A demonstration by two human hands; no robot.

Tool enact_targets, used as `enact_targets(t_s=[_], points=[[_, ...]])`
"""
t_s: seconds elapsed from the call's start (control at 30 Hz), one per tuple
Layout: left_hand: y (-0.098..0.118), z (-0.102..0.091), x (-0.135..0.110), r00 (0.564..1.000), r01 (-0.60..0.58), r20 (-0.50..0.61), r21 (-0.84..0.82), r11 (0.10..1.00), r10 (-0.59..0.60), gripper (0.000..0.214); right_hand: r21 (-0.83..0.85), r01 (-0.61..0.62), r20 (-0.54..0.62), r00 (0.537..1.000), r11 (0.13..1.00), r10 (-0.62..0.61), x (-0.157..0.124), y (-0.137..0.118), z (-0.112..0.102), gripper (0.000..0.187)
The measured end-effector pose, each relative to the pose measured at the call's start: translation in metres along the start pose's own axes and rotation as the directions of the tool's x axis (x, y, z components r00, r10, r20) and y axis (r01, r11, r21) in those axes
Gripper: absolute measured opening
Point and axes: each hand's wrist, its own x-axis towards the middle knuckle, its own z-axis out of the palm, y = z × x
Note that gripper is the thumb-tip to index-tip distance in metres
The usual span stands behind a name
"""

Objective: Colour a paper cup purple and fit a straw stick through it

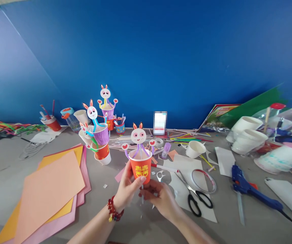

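Note:
In front of me is a red paper cup [143, 167] with a gold pattern, held upright above the table. My left hand [125, 189] is wrapped round its left side and lower part. Out of the cup's mouth rises a paper rabbit head [138, 136] with pink eyes and pointed ears. Purple pipe-cleaner arms beside it end in round white paws [152, 143] with red hearts. A thin pale stick [142, 196] comes down from under the cup. My right hand [161, 200] is closed, its fingers pinching that stick just below the base.
Similar rabbit cups [101, 135] stand stacked at left, behind coloured paper sheets [51, 186]. Scissors [193, 191], a tape roll [204, 180] and cut white paper [186, 166] lie right of my hands. Farther right are a blue glue gun [250, 189] and white cups [249, 139].

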Motion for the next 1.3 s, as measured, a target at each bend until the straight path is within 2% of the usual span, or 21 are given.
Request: enact_targets(t_s=[0.17,0.33,0.47,0.53,0.63,0.7,0.77,0.87,1.07,1.13,1.2,1.23,1.3], points=[[-0.002,-0.001,0.006,0.999,0.033,0.011,-0.092,0.995,-0.032,0.055,0.027,-0.01,0.021,1.0,1.0,0.009,0.001,-0.001,-0.004,0.027],[0.003,0.003,0.012,0.998,0.064,-0.009,-0.21,0.976,-0.068,0.05,0.14,-0.075,0.112,0.992,0.987,0.059,0.002,-0.004,-0.006,0.038],[0.005,0.003,0.013,0.996,0.08,-0.029,-0.215,0.973,-0.089,0.056,0.188,-0.124,0.16,0.983,0.974,0.094,0.001,-0.003,-0.005,0.042],[0.005,0.002,0.013,0.996,0.09,0.014,-0.232,0.969,-0.089,0.065,0.214,-0.112,0.136,0.987,0.97,0.083,0.002,-0.001,-0.005,0.042],[0.007,0.0,0.014,0.981,0.153,0.153,-0.253,0.955,-0.117,0.072,0.245,-0.052,0.06,0.997,0.968,0.038,0.003,0.001,-0.008,0.039],[0.008,0.0,0.014,0.958,0.207,0.242,-0.221,0.953,-0.152,0.058,0.252,-0.019,0.024,1.0,0.967,0.014,0.004,0.0,-0.012,0.039],[0.008,0.001,0.015,0.947,0.219,0.277,-0.175,0.96,-0.165,0.041,0.258,-0.01,0.005,1.0,0.966,0.009,0.005,-0.002,-0.015,0.039],[0.007,0.002,0.015,0.955,0.202,0.246,-0.143,0.969,-0.163,0.031,0.265,-0.003,-0.005,1.0,0.964,0.004,0.004,-0.004,-0.019,0.037],[0.003,-0.002,0.015,0.977,0.169,0.145,-0.077,0.983,-0.157,0.02,0.277,0.021,0.073,0.996,0.961,-0.043,0.003,-0.003,-0.018,0.03],[0.002,-0.004,0.015,0.984,0.147,0.103,-0.034,0.989,-0.143,0.022,0.187,0.045,0.092,0.994,0.981,-0.063,0.002,-0.006,-0.022,0.032],[0.0,-0.006,0.015,0.988,0.134,0.071,0.007,0.991,-0.134,0.026,-0.073,0.085,0.103,0.992,0.994,-0.078,-0.002,-0.015,-0.031,0.028],[-0.001,-0.006,0.015,0.988,0.136,0.065,0.024,0.99,-0.137,0.028,-0.252,0.102,0.094,0.992,0.962,-0.08,-0.006,-0.02,-0.038,0.024],[-0.002,-0.007,0.016,0.989,0.132,0.064,0.051,0.99,-0.135,0.03,-0.572,0.092,0.017,0.995,0.815,-0.1,-0.019,-0.031,-0.054,0.02]])
